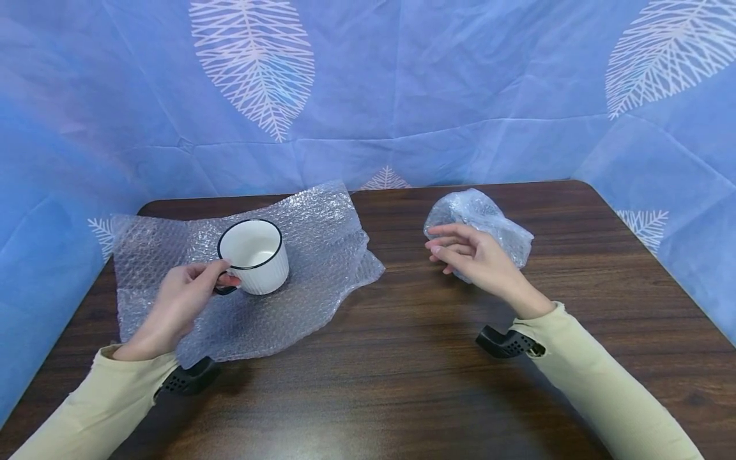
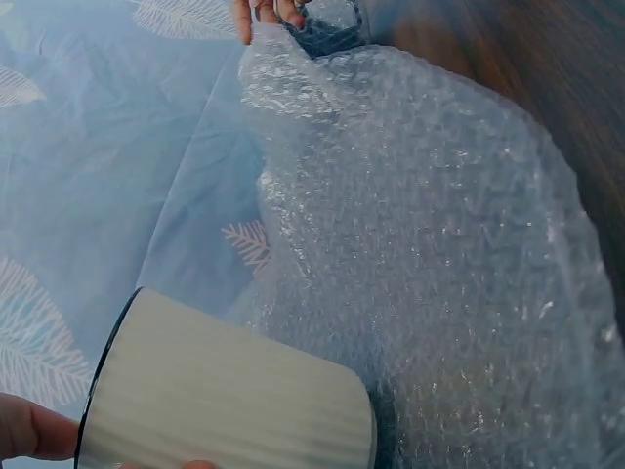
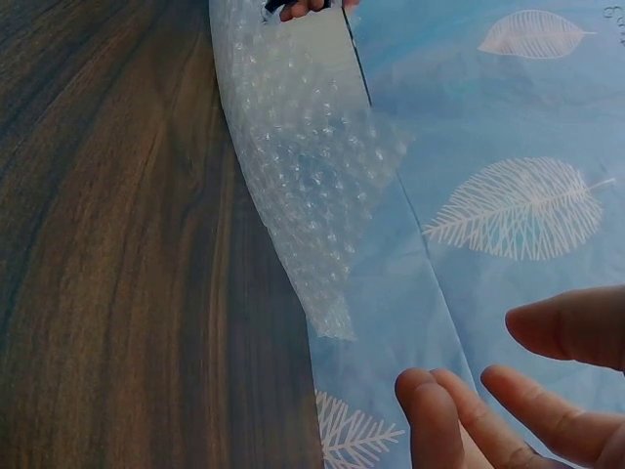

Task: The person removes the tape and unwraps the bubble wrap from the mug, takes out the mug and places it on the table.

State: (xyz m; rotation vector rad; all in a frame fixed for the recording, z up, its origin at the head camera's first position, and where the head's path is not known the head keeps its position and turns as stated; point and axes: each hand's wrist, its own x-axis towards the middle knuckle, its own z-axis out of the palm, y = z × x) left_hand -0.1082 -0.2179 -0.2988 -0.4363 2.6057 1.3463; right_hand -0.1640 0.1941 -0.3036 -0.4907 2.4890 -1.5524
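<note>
In the head view a white ribbed mug (image 1: pixel 263 268) with a black rim stands on a spread sheet of bubble wrap (image 1: pixel 322 236) at the left. My left hand (image 1: pixel 186 297) grips its handle, thumb near the rim. The left wrist view has the mug (image 2: pixel 225 391) large at the bottom, beside the bubble wrap (image 2: pixel 430 234). At the right, my right hand (image 1: pixel 480 259) is relaxed, holding nothing, in front of a crumpled bubble-wrap bundle (image 1: pixel 489 217); whether they touch I cannot tell. The right wrist view shows the fingers of the right hand (image 3: pixel 518 401) apart.
A dark wooden table (image 1: pixel 368 383) lies under everything, its back edge against a blue cloth (image 1: pixel 460 83) with white leaf prints. The bubble-wrap sheet reaches past the table's left edge. Black devices sit at both wrists, the right one (image 1: pixel 503 343) below the sleeve cuff.
</note>
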